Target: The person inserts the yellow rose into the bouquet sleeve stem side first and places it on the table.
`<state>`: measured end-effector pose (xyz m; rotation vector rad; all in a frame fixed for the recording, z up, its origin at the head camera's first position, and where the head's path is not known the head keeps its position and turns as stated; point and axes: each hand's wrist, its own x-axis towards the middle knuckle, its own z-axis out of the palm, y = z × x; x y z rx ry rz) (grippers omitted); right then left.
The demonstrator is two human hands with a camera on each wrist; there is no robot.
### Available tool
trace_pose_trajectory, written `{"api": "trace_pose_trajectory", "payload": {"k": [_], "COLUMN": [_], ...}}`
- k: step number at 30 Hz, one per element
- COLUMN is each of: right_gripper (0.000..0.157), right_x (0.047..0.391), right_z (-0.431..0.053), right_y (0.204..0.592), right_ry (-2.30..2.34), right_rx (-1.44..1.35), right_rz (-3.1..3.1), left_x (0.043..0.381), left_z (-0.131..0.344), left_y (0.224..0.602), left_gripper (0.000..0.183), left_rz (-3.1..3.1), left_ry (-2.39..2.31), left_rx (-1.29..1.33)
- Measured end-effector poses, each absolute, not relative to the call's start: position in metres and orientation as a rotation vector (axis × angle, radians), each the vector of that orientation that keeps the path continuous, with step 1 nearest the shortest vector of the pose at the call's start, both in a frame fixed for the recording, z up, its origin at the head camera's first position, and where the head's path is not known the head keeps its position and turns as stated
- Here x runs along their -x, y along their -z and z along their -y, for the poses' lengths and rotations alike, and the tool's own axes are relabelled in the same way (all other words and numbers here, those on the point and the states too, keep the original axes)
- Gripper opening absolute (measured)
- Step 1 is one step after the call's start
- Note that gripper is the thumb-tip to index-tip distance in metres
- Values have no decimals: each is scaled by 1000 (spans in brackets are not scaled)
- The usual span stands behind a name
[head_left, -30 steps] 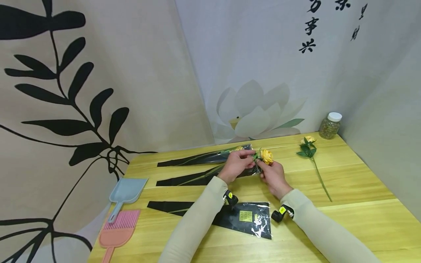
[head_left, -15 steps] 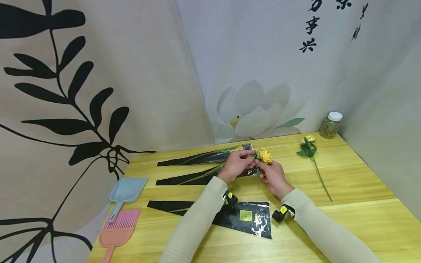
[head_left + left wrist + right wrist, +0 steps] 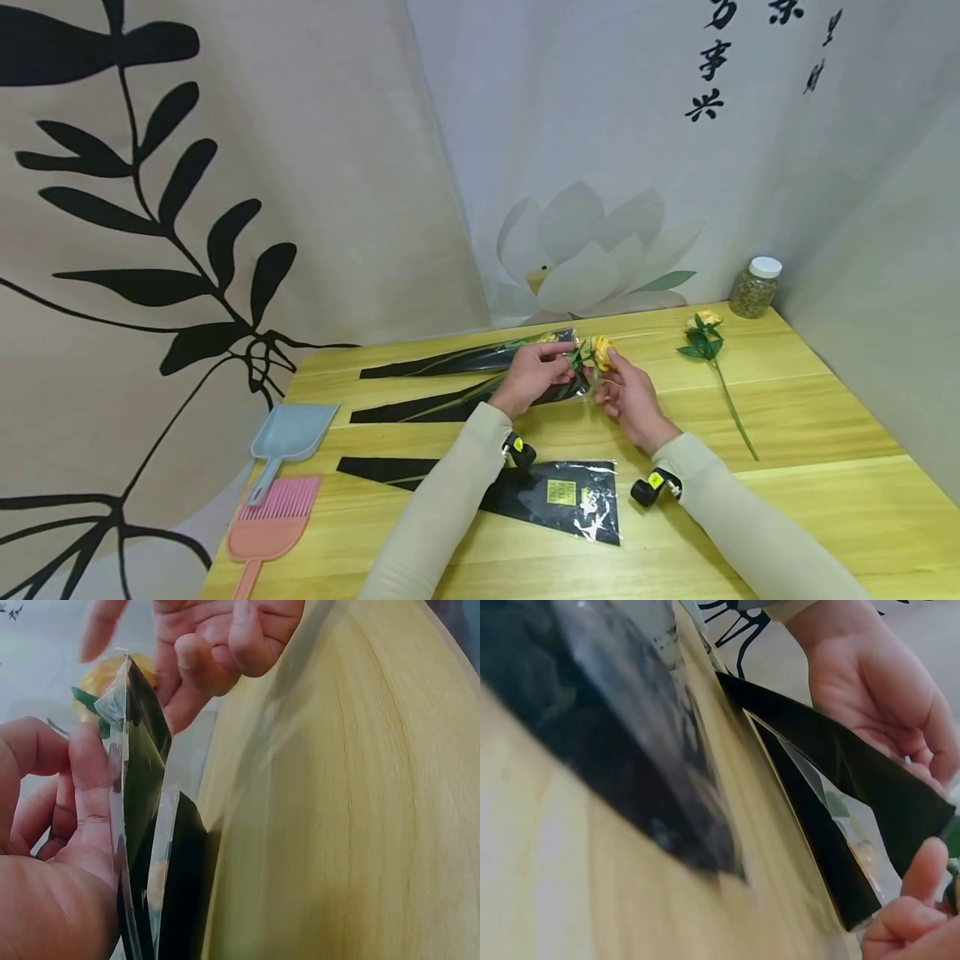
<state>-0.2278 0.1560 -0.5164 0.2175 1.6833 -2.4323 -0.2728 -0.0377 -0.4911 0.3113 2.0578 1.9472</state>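
My left hand (image 3: 534, 375) pinches a yellow rose (image 3: 602, 352) by its leafy stem just below the bloom. A black flower sleeve with a clear front (image 3: 450, 407) runs leftward under that hand, the rose's stem inside and the bloom out past its mouth. In the left wrist view, the left fingers lie against the clear edge of the sleeve (image 3: 142, 772). My right hand (image 3: 633, 400) is at the bloom's right side, index finger extended to the petals, other fingers loosely bent. In the right wrist view, the right hand (image 3: 919, 915) appears beside the sleeve's mouth (image 3: 907, 810).
Another sleeved rose (image 3: 465, 362) lies behind, and a third sleeve (image 3: 573, 504) with a gold label lies in front. To the right are a loose yellow rose (image 3: 705, 343) and a lidded jar (image 3: 753, 287). A blue dustpan (image 3: 292, 433) and a pink brush (image 3: 270, 525) sit at left.
My right hand has moved from beneath the bloom to its right side, its fingers spreading. The bloom has shifted slightly left and turned, and my left hand has moved slightly left.
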Motion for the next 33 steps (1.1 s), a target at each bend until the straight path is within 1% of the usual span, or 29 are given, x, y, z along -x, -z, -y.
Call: {"api": "trace_pose_trajectory", "payload": {"k": [1, 2, 5, 8, 17, 26, 33], "right_gripper": [46, 42, 26, 20, 20, 39, 42], "right_x": [228, 228, 230, 230, 228, 230, 233], "right_z": [-157, -158, -162, -164, -170, -168, -165], "right_y": [517, 517, 518, 517, 511, 510, 508], "right_ry": [2434, 2442, 2455, 2465, 2318, 2218, 2139], "right_rx": [-226, -241, -255, -255, -188, -142, -132], "right_rz": [-1694, -1698, -1712, -1714, -1910, -2125, -2237], "left_x": [273, 273, 273, 273, 273, 272, 272], "left_z": [38, 39, 40, 40, 41, 40, 40], "left_y": [491, 491, 491, 490, 489, 489, 492], "left_gripper": [35, 35, 35, 35, 36, 34, 30], "left_rz": [-2059, -2062, -2084, -2108, -2160, -2175, -2181], "left_ry": [-1949, -1948, -1930, -1910, -1888, -1880, -1855], "left_rx": [-308, -308, -316, -332, -324, -364, -381]}}
